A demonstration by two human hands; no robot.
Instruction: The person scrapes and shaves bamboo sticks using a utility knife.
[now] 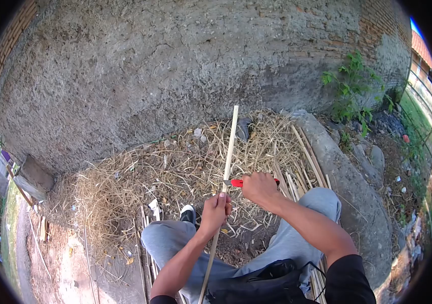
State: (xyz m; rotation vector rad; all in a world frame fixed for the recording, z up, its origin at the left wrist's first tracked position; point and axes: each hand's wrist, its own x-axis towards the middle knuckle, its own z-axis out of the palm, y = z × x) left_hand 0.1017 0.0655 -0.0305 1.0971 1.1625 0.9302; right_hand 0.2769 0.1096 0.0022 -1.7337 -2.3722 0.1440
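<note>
My left hand [214, 213] is closed around a long pale strip that looks like bamboo [231, 144]. The strip runs from between my legs up toward the wall, tilted slightly to the right at its top. In my right hand [260, 187] is a red utility knife [236, 183], gripped with the fingers wrapped round its handle. The knife's short dark blade meets the strip just above my left hand. How deep the blade sits in the strip, I cannot tell.
Curled shavings [175, 175] cover the ground before me. More strips [309, 157] lie at my right, beside a concrete slab [327, 152]. A rough plastered wall [175, 66] rises ahead. A green plant [352, 83] grows at the right, and a block [34, 177] stands at the left.
</note>
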